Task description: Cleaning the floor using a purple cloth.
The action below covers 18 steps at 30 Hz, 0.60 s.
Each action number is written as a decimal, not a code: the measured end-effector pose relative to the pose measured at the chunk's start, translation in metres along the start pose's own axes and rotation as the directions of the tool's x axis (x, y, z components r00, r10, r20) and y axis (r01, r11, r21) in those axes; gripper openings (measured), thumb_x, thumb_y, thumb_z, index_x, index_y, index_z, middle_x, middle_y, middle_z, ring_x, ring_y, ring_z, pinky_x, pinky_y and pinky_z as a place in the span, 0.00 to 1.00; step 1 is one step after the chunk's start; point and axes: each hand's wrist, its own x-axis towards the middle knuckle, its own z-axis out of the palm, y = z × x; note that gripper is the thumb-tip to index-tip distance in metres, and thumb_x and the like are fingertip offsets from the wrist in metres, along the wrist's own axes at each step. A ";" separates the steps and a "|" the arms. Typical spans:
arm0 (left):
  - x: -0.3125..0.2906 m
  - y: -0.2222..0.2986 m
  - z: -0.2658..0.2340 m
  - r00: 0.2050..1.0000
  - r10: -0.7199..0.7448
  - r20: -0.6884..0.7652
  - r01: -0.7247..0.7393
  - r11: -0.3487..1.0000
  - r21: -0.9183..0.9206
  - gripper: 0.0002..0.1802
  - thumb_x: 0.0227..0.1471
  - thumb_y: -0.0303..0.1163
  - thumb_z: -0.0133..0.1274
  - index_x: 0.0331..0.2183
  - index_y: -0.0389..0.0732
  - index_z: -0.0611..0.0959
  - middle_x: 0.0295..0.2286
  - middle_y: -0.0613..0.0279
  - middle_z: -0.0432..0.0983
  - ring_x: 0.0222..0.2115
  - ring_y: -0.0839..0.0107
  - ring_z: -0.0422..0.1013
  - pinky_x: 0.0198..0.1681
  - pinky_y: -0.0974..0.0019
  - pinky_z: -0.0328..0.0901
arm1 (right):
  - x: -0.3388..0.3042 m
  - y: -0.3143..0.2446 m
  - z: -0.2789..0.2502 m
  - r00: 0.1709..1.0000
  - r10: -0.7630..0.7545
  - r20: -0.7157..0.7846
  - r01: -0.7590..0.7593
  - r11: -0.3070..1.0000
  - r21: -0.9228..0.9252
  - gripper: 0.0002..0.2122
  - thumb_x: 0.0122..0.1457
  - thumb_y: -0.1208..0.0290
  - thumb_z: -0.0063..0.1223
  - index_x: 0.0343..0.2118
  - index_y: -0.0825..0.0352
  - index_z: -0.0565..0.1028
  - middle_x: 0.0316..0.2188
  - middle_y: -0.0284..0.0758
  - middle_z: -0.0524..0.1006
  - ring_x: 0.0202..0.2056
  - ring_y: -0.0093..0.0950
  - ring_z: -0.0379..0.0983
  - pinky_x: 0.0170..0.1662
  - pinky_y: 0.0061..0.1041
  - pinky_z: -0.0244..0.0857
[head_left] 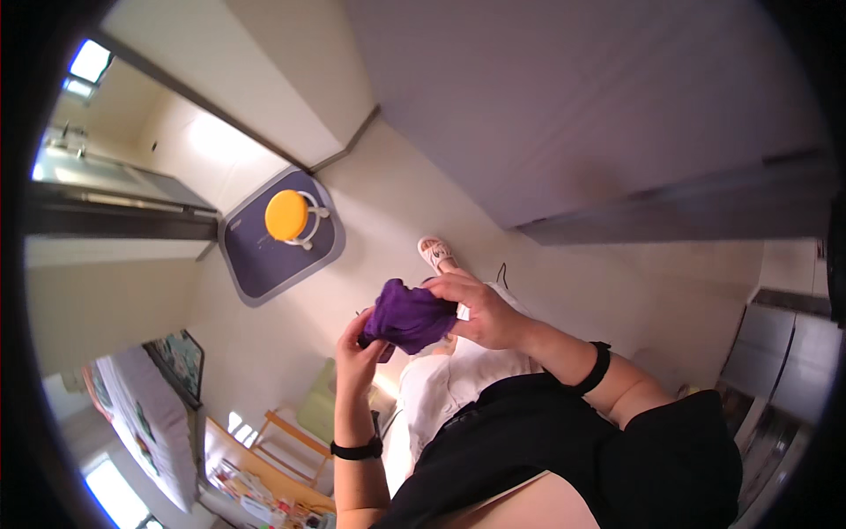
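A bunched purple cloth [411, 316] hangs between my two hands in front of my body. My left hand [354, 346] grips its left edge, thumb and fingers closed on the fabric. At its right side my right hand [482, 310] pinches the cloth, fingers over the top and thumb below. The cloth's folds hide some of my fingertips. Dark bands circle both of my arms. Below the cloth are my light trousers [441, 388] and one foot in a pale sandal [434, 251].
A yellow-topped round stool [287, 216] stands on a grey mat [256, 264] by a doorway at the left. A large grey panel [582, 106] rises ahead on the right. At lower left are a wooden chair [295, 445], a cluttered table and a bed [145, 414].
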 end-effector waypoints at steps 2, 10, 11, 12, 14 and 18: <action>0.003 0.006 0.006 0.999 0.028 0.021 -0.030 0.998 0.053 0.28 0.46 0.14 0.57 0.52 0.33 0.76 0.37 0.64 0.78 0.35 0.77 0.75 0.39 0.74 0.70 | -0.014 -0.009 0.001 0.998 -0.012 -0.064 0.009 0.999 -0.044 0.20 0.48 0.80 0.61 0.46 0.69 0.73 0.48 0.38 0.74 0.50 0.39 0.68 0.54 0.33 0.63; -0.006 0.013 0.050 0.927 0.216 0.305 -0.333 0.847 0.414 0.36 0.41 0.17 0.66 0.54 0.35 0.74 0.53 0.55 0.68 0.55 0.65 0.64 0.59 0.62 0.59 | -0.068 -0.036 -0.029 0.962 -0.063 -0.265 0.048 0.997 -0.064 0.22 0.48 0.88 0.52 0.49 0.68 0.73 0.50 0.38 0.73 0.53 0.40 0.66 0.57 0.35 0.63; -0.013 0.021 0.060 0.904 0.244 0.351 -0.381 0.834 0.400 0.44 0.37 0.20 0.69 0.57 0.35 0.70 0.54 0.55 0.67 0.57 0.64 0.63 0.60 0.61 0.57 | -0.071 -0.044 -0.034 0.964 -0.057 -0.258 0.058 0.998 -0.004 0.25 0.47 0.89 0.50 0.51 0.65 0.73 0.50 0.37 0.74 0.53 0.39 0.66 0.58 0.36 0.61; -0.020 0.032 0.074 0.900 0.253 0.356 -0.392 0.827 0.404 0.44 0.37 0.20 0.69 0.57 0.35 0.70 0.54 0.55 0.67 0.57 0.64 0.63 0.60 0.61 0.57 | -0.075 -0.052 -0.042 0.962 -0.068 -0.266 0.068 0.998 -0.007 0.25 0.47 0.89 0.50 0.51 0.65 0.73 0.50 0.37 0.74 0.53 0.39 0.66 0.58 0.36 0.61; -0.040 0.067 0.113 0.855 0.222 0.469 -0.226 0.973 -0.047 0.48 0.37 0.23 0.70 0.59 0.35 0.66 0.54 0.56 0.66 0.57 0.64 0.61 0.61 0.61 0.56 | -0.075 -0.062 -0.057 0.974 -0.158 -0.160 0.160 0.987 -0.002 0.25 0.50 0.89 0.50 0.51 0.63 0.74 0.50 0.35 0.74 0.52 0.37 0.66 0.58 0.35 0.59; -0.021 0.065 0.159 0.909 0.079 0.408 -0.143 0.981 0.129 0.20 0.51 0.31 0.65 0.43 0.34 0.77 0.37 0.63 0.75 0.36 0.77 0.71 0.44 0.72 0.65 | -0.080 -0.065 -0.109 0.966 -0.167 -0.198 0.198 0.969 0.150 0.27 0.44 0.94 0.40 0.47 0.65 0.75 0.45 0.36 0.77 0.48 0.33 0.73 0.56 0.30 0.63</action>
